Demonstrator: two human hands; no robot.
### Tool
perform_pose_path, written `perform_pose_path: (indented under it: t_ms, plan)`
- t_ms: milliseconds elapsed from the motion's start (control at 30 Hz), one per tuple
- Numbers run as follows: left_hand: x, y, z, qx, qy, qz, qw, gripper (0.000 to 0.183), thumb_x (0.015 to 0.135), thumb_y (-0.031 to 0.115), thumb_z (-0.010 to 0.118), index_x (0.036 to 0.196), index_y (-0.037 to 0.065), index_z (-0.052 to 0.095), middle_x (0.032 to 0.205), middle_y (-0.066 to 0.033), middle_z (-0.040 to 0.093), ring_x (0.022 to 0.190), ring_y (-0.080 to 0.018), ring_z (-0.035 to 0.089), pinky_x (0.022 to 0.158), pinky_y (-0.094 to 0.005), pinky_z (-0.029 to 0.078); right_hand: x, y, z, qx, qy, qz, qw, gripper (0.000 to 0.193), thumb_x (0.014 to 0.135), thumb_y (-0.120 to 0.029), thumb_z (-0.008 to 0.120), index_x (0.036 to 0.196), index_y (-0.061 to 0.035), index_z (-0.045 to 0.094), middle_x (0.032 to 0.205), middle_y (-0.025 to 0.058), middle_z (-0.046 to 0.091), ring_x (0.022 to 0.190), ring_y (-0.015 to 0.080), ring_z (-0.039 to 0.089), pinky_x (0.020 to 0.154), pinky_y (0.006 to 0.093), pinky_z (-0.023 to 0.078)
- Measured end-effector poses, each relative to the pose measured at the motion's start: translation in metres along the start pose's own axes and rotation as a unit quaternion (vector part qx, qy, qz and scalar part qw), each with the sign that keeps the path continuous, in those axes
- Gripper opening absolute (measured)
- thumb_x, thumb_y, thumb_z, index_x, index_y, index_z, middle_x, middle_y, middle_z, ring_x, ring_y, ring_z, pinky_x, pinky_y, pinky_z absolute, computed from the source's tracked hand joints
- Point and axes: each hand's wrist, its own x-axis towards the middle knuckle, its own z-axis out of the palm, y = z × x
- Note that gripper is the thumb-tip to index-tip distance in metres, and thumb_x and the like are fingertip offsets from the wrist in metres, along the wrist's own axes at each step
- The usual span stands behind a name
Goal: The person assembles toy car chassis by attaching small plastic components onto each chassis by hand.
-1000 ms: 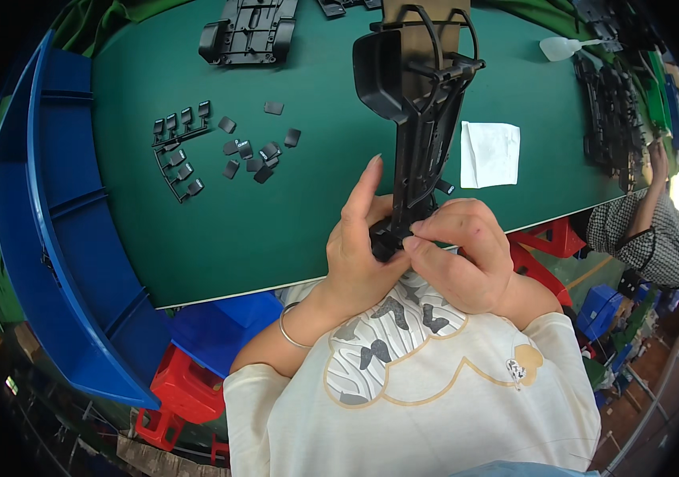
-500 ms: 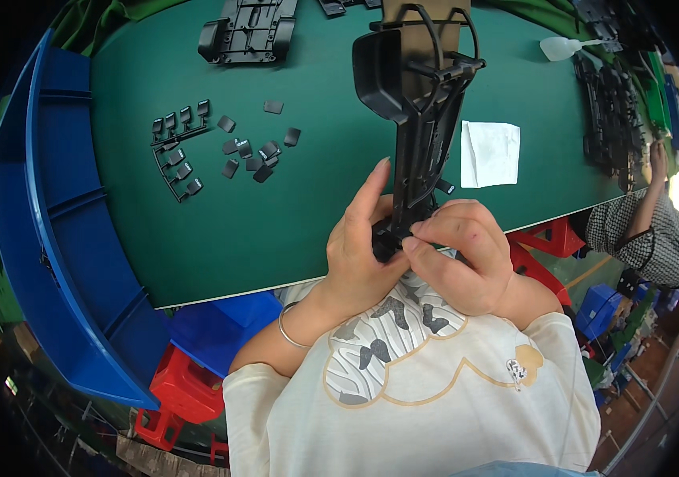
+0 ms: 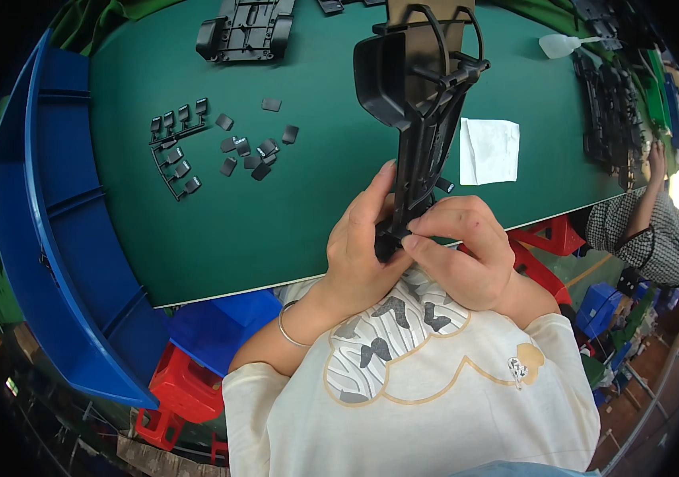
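Observation:
A long black plastic model-car chassis [image 3: 412, 151] with wheel arches and curved bars stands tilted up in front of my chest, its far end reaching over the table. My left hand [image 3: 355, 242] is wrapped round its near end, thumb raised along the side. At that same end, the thumb and forefinger of my right hand [image 3: 466, 246] are pinched together against the chassis; whatever sits between the fingertips is hidden. Left of it lie several loose small black flaps [image 3: 264, 151] and a black sprue frame [image 3: 174, 151] with similar flaps attached.
Another black chassis [image 3: 248, 32] rests at the table's far side. A white paper sheet [image 3: 489, 151] and a white squeeze bottle [image 3: 560, 46] lie to the right, near stacked black chassis parts [image 3: 614, 119]. A blue tray [image 3: 77, 207] borders the left. Another person's arm [image 3: 648, 175] shows at far right.
The chassis has shifted very slightly to the right with my hands still on it. My right fingertips keep their pinch at its near end.

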Motion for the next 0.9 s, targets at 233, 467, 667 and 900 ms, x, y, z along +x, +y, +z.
perform_pose_path:
  t_ms: [233,467,667,900]
  plan:
    - [0.003,0.007,-0.002,0.02,0.029,0.049,0.998,0.067,0.064,0.001,0.068,0.12,-0.008,0.032,0.087,-0.0156,0.059,0.072,-0.021,0.057,0.062,-0.0263,0.046,-0.009,-0.009,-0.014,0.12,0.029,0.159,0.98,0.013,0.069,-0.003,0.062,0.081,-0.0015,0.057,0.081,0.0091,0.054,0.068,0.0214,0.053,0.06,0.0279,0.043]
    - [-0.002,0.007,-0.007,0.043,-0.025,0.036,0.998,0.073,0.057,-0.007,0.064,0.121,-0.005,0.029,0.101,-0.0179,0.057,0.075,-0.0226,0.048,0.066,-0.0284,0.04,-0.01,-0.02,-0.018,0.499,-0.034,0.466,0.73,0.012,0.083,-0.009,0.049,0.079,0.0012,0.054,0.077,0.0063,0.054,0.065,0.0097,0.051,0.056,0.0219,0.04]
    - [0.0,0.011,-0.006,0.067,-0.012,0.031,0.997,0.075,0.053,-0.008,0.065,0.12,-0.005,0.03,0.102,-0.0173,0.057,0.073,-0.0222,0.048,0.065,-0.0282,0.04,-0.003,-0.021,-0.014,0.499,-0.027,0.524,0.69,0.013,0.083,-0.011,0.051,0.077,0.0009,0.054,0.072,0.0025,0.055,0.061,0.0063,0.047,0.054,0.0198,0.039]
    - [0.001,0.009,-0.001,0.074,0.009,0.042,0.996,0.076,0.052,-0.01,0.063,0.12,-0.006,0.031,0.101,-0.0159,0.057,0.073,-0.0228,0.049,0.066,-0.0287,0.041,-0.002,-0.019,-0.009,0.491,-0.01,0.548,0.677,0.009,0.078,-0.006,0.052,0.072,0.0008,0.053,0.069,0.0026,0.055,0.058,0.0064,0.046,0.055,0.0208,0.039]
